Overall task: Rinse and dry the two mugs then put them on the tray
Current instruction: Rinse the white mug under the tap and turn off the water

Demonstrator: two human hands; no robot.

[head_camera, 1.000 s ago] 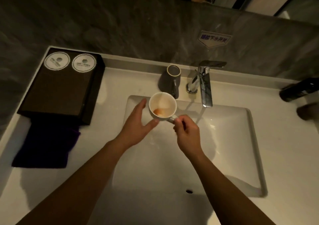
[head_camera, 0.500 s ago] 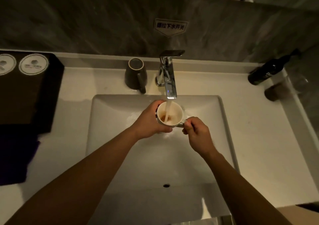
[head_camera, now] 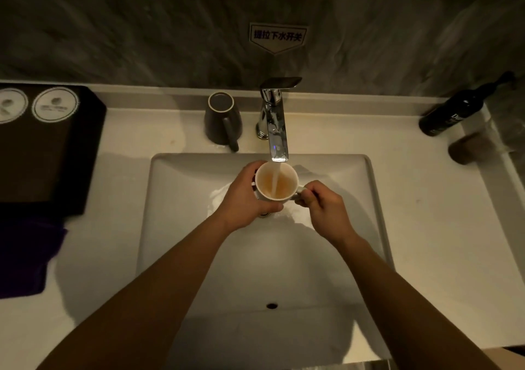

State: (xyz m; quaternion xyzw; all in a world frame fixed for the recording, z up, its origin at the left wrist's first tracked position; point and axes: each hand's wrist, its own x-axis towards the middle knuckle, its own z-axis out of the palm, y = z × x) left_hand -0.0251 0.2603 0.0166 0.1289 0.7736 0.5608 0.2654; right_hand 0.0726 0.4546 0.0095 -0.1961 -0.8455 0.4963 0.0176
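Observation:
A white mug point(head_camera: 287, 172) is held upright over the white sink basin point(head_camera: 176, 199), right under the chrome tap point(head_camera: 275, 122). Water runs from the spout into it, and the liquid inside looks brownish. My left hand point(head_camera: 244, 199) wraps around the mug's left side. My right hand point(head_camera: 324, 207) pinches its handle on the right. A dark grey mug point(head_camera: 223, 119) stands on the counter just left of the tap, its handle pointing toward me. The dark tray point(head_camera: 42, 154) lies at the far left of the counter.
Two round white coasters point(head_camera: 55, 108) lie on the tray's back part. A purple cloth point(head_camera: 25, 259) lies in front of the tray. A dark pump bottle point(head_camera: 451, 112) and a brown object point(head_camera: 468, 148) sit at the right back corner. A sign point(head_camera: 277, 37) is on the grey wall.
The mug went from the basin's left rear to under the running tap and has filled with water. My left hand closed around its side. The view has shifted right.

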